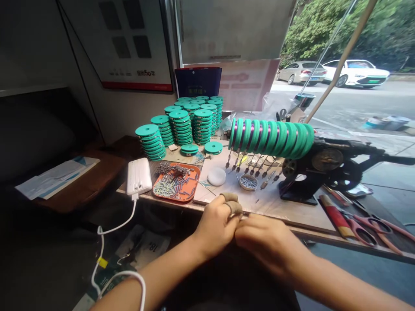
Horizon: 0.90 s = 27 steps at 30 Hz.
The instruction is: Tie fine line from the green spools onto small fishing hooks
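At the front edge of the board, my left hand (218, 224) and my right hand (267, 239) meet with their fingertips together. Tan finger covers wrap two fingers of the left hand. Both hands are closed in a pinch, and whatever lies between the fingers is too small or hidden to name. Just beyond them are a small round dish of grey metal pieces (248, 182) and a white round disc (216, 176). Above the board, a row of green spools (270, 137) sits on a black hand-cranked winder (327, 162), with several weighted lines hanging down.
Stacks of green spools (183, 127) stand at the back left. An orange tray (177, 196) holds small metal parts and tubes. A white power bank (138, 176) with a cable lies at the left edge. Scissors (366, 229) and a red-and-yellow tube (337, 216) lie at right.
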Each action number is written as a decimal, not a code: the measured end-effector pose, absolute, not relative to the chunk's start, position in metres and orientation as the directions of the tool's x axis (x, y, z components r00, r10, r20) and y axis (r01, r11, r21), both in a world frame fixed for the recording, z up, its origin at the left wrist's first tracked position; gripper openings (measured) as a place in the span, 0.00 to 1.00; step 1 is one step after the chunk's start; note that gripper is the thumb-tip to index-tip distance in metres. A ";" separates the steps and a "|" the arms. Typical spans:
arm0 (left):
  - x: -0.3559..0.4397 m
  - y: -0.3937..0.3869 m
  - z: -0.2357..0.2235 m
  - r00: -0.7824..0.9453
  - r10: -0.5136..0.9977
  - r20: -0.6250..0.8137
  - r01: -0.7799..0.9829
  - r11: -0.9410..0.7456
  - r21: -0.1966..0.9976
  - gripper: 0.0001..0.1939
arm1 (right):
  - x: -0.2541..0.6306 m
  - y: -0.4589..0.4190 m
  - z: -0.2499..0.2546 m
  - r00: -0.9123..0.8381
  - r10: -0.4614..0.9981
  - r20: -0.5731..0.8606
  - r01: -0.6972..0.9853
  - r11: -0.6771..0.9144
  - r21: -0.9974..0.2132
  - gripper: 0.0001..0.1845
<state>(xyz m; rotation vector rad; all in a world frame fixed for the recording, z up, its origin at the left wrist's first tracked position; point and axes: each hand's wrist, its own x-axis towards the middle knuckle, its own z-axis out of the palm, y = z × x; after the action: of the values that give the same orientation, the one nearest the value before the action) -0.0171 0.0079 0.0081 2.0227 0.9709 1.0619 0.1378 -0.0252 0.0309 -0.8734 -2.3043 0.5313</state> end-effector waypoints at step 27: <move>-0.009 0.011 0.015 0.653 0.610 -0.448 -0.379 0.776 0.504 0.06 | 0.146 -0.024 -0.002 -0.320 0.788 0.526 0.534 0.608 -0.587 0.08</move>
<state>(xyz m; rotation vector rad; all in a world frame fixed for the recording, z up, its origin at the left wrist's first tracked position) -0.0086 0.0109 0.0151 0.3867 0.6439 0.5775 0.1461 -0.0242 -0.0021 -1.0434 -2.0075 0.3900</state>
